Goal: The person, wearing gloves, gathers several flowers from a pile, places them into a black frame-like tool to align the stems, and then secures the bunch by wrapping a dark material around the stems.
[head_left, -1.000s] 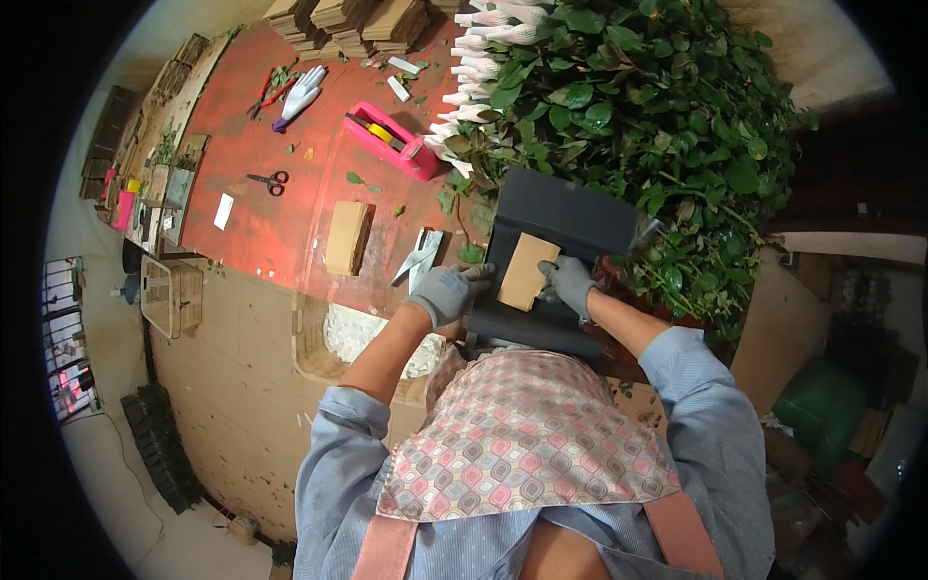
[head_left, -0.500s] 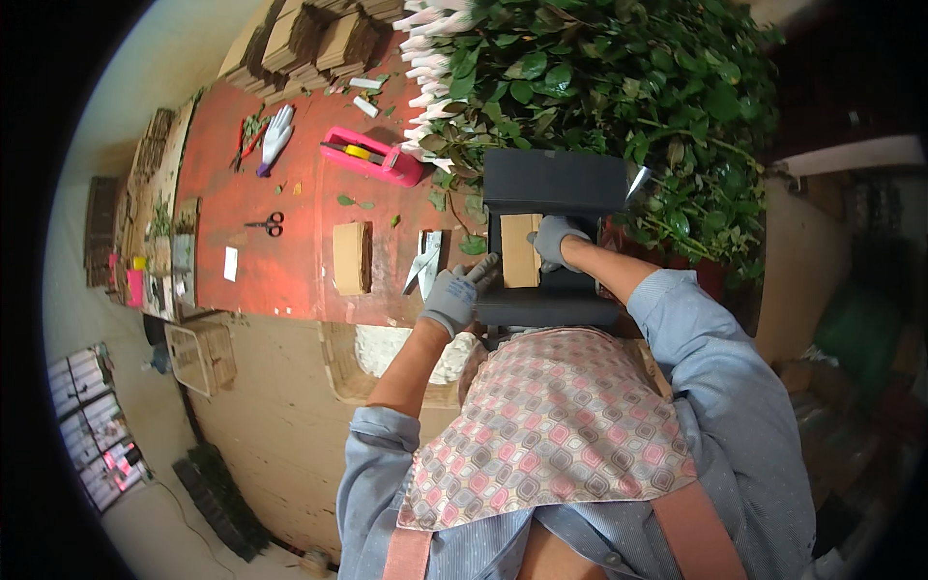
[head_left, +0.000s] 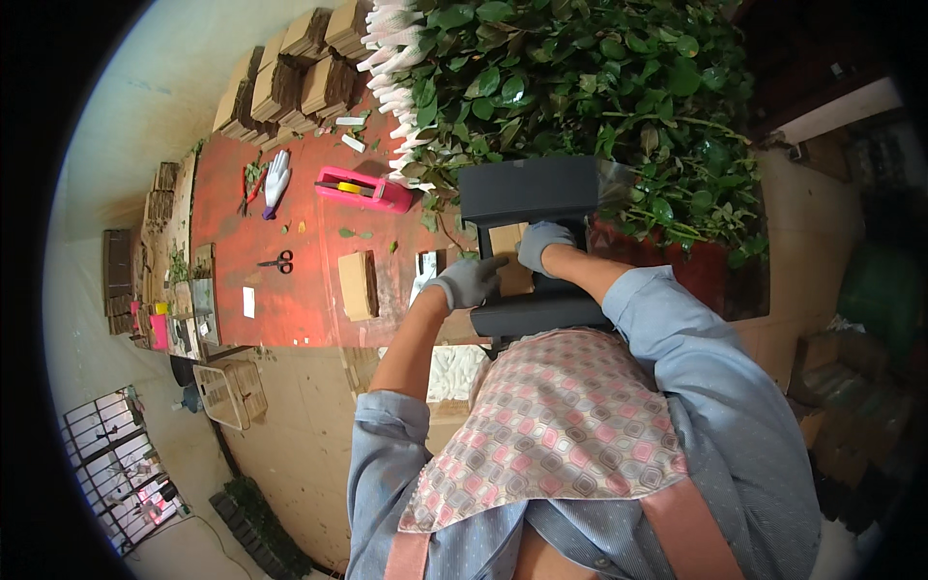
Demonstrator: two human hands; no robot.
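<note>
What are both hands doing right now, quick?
Left hand: open, at the left edge of the brown cardboard.
Right hand: bent over the cardboard; whether it grips can't be told.

Red worktable [head_left: 314,290]: top scuffed, paler in patches. Past its far left corner, a pale wall [head_left: 155,106], brownish lower down. Left of the table, a wooden bench [head_left: 184,208], cluttered. Well off the table's near left corner, a window [head_left: 121,464]: dark grid of bars, panes bright, pinkish patch low. Tan floor [head_left: 309,416] along the table's near edge. Right of the table, a pale ledge [head_left: 836,111] amid deep shade.
</note>
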